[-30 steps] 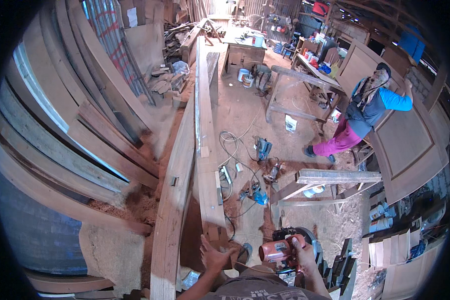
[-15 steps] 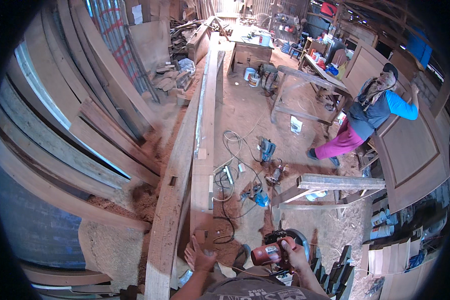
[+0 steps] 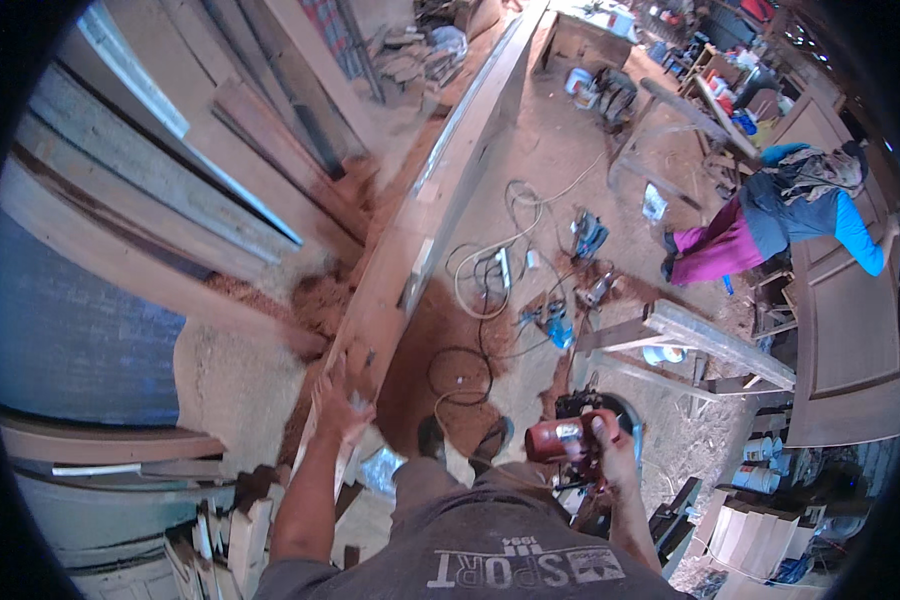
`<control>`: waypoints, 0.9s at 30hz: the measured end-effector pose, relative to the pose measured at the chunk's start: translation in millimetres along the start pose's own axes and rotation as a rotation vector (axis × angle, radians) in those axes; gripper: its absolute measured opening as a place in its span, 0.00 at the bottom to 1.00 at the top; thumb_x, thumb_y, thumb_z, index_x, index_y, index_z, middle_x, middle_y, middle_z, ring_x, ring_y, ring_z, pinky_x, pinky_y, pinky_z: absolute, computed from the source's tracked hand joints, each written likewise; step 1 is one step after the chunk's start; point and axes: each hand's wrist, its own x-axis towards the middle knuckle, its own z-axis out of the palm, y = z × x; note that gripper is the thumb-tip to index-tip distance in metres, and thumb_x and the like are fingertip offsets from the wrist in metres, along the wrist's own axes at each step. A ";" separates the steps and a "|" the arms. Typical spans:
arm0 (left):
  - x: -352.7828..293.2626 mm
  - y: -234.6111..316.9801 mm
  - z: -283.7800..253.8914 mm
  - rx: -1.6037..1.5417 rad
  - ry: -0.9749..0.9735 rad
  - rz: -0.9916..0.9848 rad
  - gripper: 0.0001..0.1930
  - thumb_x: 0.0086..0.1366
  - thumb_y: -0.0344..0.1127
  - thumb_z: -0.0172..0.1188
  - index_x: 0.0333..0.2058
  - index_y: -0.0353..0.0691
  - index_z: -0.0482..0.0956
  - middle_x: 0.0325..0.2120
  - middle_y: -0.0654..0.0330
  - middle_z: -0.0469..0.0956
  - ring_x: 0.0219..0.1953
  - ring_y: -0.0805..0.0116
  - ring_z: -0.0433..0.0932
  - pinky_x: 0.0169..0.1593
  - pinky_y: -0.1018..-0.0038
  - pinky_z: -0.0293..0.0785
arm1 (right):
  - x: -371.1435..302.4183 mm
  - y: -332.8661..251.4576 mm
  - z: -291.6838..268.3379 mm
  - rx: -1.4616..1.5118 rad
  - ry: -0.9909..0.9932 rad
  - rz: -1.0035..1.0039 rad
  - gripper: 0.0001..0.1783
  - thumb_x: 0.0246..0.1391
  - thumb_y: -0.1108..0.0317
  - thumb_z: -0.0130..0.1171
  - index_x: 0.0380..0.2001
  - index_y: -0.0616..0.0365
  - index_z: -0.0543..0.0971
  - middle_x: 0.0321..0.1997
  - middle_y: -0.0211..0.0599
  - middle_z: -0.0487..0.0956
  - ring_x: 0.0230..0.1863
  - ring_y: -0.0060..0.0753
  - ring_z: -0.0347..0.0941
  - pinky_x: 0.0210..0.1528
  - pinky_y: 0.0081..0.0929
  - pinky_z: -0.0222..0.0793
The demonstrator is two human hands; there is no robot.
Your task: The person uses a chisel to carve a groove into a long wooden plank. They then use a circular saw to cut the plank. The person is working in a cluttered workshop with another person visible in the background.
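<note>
A long wooden beam [image 3: 395,295] runs away from me, with a dark slot near its close end and small pale wood blocks lying along it. My left hand [image 3: 342,408] is at that close end, thumb apart from the fingers, gripping the wood; motion blurs its edges a little. In my right hand [image 3: 615,450] is a red power tool [image 3: 560,438] with a cylindrical motor housing and dark metal parts. I hold it beside my right thigh, to the right of the beam. Its underside is hidden.
Planks [image 3: 160,165] lean at the left. Blue power tools [image 3: 550,322] and tangled cords [image 3: 485,290] lie on the floor amid sawdust [image 3: 420,370]. A wooden trestle [image 3: 720,345] stands to the right. Beyond it, another person [image 3: 780,220] touches a panelled wooden door [image 3: 855,330].
My left hand has moved left, from beside a small block to the beam's close end. My right hand keeps the red tool. The view has swung downward and left; the other person's pose has changed.
</note>
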 end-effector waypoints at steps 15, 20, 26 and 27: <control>-41.7 -150.0 47.8 0.079 0.287 0.319 0.61 0.47 0.55 0.78 0.74 0.42 0.52 0.71 0.45 0.59 0.72 0.39 0.55 0.72 0.43 0.50 | -21.0 -54.9 29.2 -0.057 0.251 -0.024 0.32 0.60 0.41 0.65 0.47 0.64 0.84 0.36 0.37 0.84 0.39 0.26 0.79 0.42 0.26 0.75; 47.9 -119.6 45.5 -0.103 0.548 0.288 0.60 0.49 0.68 0.73 0.74 0.46 0.54 0.73 0.46 0.51 0.75 0.38 0.46 0.73 0.40 0.45 | 7.6 -57.5 50.3 -0.164 0.226 -0.065 0.34 0.61 0.40 0.64 0.46 0.66 0.84 0.36 0.41 0.84 0.39 0.29 0.79 0.44 0.29 0.75; 156.7 47.4 -20.1 0.016 0.365 0.202 0.47 0.56 0.61 0.68 0.70 0.47 0.63 0.71 0.45 0.55 0.73 0.43 0.52 0.73 0.44 0.48 | 35.3 -88.4 91.7 -0.178 0.063 -0.041 0.22 0.63 0.51 0.65 0.46 0.60 0.85 0.28 0.30 0.81 0.22 0.18 0.73 0.22 0.22 0.66; 161.7 73.0 -25.2 0.127 0.314 0.053 0.48 0.55 0.61 0.69 0.70 0.45 0.63 0.70 0.45 0.60 0.72 0.45 0.56 0.73 0.48 0.52 | 50.2 -78.9 95.1 -0.217 0.042 -0.040 0.22 0.63 0.51 0.65 0.46 0.60 0.84 0.28 0.30 0.81 0.22 0.18 0.73 0.22 0.22 0.67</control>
